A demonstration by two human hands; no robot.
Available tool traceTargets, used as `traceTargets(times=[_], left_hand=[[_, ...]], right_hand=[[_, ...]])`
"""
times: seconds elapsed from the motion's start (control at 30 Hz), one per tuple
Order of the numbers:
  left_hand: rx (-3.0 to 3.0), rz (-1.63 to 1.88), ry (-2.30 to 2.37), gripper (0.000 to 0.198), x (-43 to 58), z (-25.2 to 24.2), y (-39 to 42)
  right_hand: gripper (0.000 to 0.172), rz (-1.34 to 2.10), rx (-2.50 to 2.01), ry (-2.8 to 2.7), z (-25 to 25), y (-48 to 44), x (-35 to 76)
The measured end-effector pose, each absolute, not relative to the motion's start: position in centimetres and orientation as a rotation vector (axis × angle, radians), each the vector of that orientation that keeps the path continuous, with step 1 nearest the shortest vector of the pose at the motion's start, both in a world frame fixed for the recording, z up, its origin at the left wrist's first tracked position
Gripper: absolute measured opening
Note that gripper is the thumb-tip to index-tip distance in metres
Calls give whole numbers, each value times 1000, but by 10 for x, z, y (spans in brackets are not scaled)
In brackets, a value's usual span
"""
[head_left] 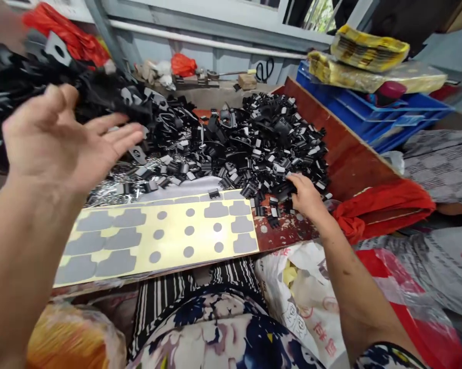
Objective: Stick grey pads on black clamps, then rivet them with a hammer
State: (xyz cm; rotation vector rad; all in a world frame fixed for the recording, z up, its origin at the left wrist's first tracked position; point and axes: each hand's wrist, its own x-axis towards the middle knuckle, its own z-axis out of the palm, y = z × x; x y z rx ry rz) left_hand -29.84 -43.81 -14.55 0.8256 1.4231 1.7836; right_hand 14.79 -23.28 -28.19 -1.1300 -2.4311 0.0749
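Note:
My left hand (67,136) is raised at the left with the palm up and the fingers spread, in front of a heap of black plastic parts (7,92). Nothing shows in its palm. At the right front edge of a second pile, of small black clips (269,128) with grey pads, my right hand (305,195) has its fingers curled down among the pieces. Its fingertips touch black parts, and what they hold, if anything, is hidden. Between my hands lies a yellowish backing sheet (173,243) with grey adhesive pads, some round and some wide. One black clip (214,193) rests on its far edge.
Shiny metal pieces (109,187) lie behind the sheet. A reddish board (334,159) walls the table's right side. Beyond it stands a blue crate (373,115) bearing yellow packs (369,48). Black scissors (264,70) are at the back. A white bag (311,297) sits below the front edge.

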Motion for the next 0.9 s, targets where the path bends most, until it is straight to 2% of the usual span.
traceTargets(times=[0.1, 0.2, 0.27, 0.33, 0.5, 0.57, 0.67, 0.8, 0.9], left_hand=[[989, 1825, 1480, 73, -286, -146, -435], [1369, 1407, 1631, 65, -230, -194, -445], [1571, 1181, 1579, 79, -191, -231, -454], [1683, 1070, 1544, 82, -164, -258, -461], [1347, 1065, 1619, 60, -175, -275, -461], [1064, 1152, 1541, 55, -193, -271, -458], [833, 1149, 1455, 48, -210, -271, -457], [1229, 669, 1470, 51, -201, -279, -456], [1633, 334, 1475, 64, -183, -281, -451]], right_hand=[[42, 180, -1113, -2404, -284, -232, 145], [28, 167, -1016, -2374, -270, -275, 117], [23, 263, -931, -2427, -257, -319, 86], [25, 434, -839, -2468, -250, -357, 52], [37, 1037, -701, -2265, -279, -375, 6], [33, 992, -764, -2188, -301, -361, 4], [21, 682, -823, -2278, -326, -350, 2], [15, 433, -872, -2430, -330, -353, -5], [15, 545, -959, -2406, -321, -350, -9]])
